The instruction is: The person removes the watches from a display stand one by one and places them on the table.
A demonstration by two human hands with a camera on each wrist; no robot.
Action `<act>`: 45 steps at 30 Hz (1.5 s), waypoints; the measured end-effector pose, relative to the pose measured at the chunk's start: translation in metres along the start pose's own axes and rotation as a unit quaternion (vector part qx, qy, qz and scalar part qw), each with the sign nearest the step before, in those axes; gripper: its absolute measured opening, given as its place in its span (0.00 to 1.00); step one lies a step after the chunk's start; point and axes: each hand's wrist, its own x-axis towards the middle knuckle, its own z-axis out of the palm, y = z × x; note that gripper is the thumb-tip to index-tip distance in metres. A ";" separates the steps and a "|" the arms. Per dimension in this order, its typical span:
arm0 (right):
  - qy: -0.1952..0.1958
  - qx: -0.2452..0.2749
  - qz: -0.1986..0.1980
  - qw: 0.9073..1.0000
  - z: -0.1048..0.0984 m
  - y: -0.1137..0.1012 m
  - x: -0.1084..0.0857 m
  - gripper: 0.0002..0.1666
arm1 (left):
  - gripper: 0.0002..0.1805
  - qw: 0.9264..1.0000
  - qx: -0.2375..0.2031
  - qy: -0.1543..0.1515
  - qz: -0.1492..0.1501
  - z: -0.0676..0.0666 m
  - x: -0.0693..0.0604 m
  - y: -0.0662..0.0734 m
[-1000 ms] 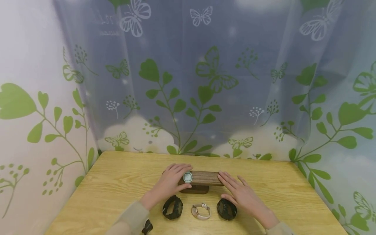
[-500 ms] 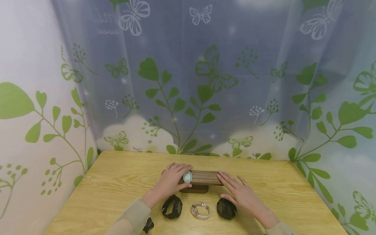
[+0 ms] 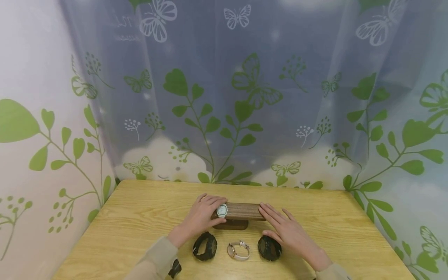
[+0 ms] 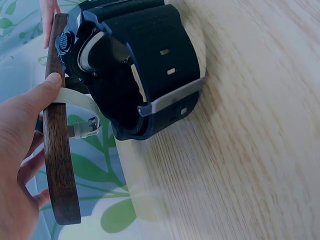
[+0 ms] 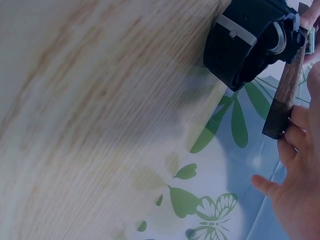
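Observation:
A brown wooden watch stand with a raised bar stands mid-table. Around the bar's left part is a wristwatch with a pale mint case; its pale strap hangs below, buckled. My left hand straddles the bar, thumb on the near edge by the strap and fingertips at the far edge, pinching watch and bar between them. My right hand rests its straight fingertips on the bar's right end. In the right wrist view, that hand has its thumb held apart.
In front of the stand lie a black chunky watch, a slim watch with a pale strap and another black watch. A further dark item sits beside the left sleeve. A printed curtain hangs behind the wooden table.

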 end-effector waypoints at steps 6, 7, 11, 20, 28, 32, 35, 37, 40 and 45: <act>0.012 0.001 -0.006 1.000 0.001 0.000 0.001 0.43 | 0.36 1.000 -0.007 0.007 0.007 -0.001 -0.003 -0.005; 0.015 0.001 -0.006 1.000 0.001 0.000 0.001 0.43 | 0.36 1.000 -0.004 0.008 0.007 -0.001 -0.004 -0.006; 0.019 0.004 -0.005 1.000 0.001 0.000 0.001 0.44 | 0.36 1.000 0.009 0.013 0.010 -0.001 -0.006 -0.010; 0.011 0.003 -0.004 1.000 -0.001 -0.001 0.001 0.44 | 0.36 0.999 0.030 0.019 0.011 -0.006 -0.012 -0.017; 0.014 0.010 -0.004 1.000 0.000 0.000 0.001 0.44 | 0.36 1.000 0.021 0.015 0.001 -0.012 -0.018 -0.023; 0.008 0.018 0.000 1.000 0.001 0.000 0.001 0.44 | 0.37 1.000 0.015 0.023 -0.001 -0.013 -0.022 -0.027; -0.001 0.025 0.005 1.000 0.001 0.001 0.001 0.44 | 0.37 0.999 0.020 0.028 0.000 -0.013 -0.025 -0.030; -0.006 0.025 0.006 1.000 0.000 0.000 0.001 0.44 | 0.36 0.999 0.024 0.028 -0.002 -0.014 -0.027 -0.032; -0.009 0.019 0.006 1.000 0.000 0.000 0.001 0.44 | 0.36 0.999 0.031 0.025 -0.007 -0.016 -0.030 -0.035; -0.010 0.016 0.006 1.000 -0.001 0.000 0.001 0.44 | 0.37 0.999 0.033 0.027 -0.011 -0.019 -0.035 -0.041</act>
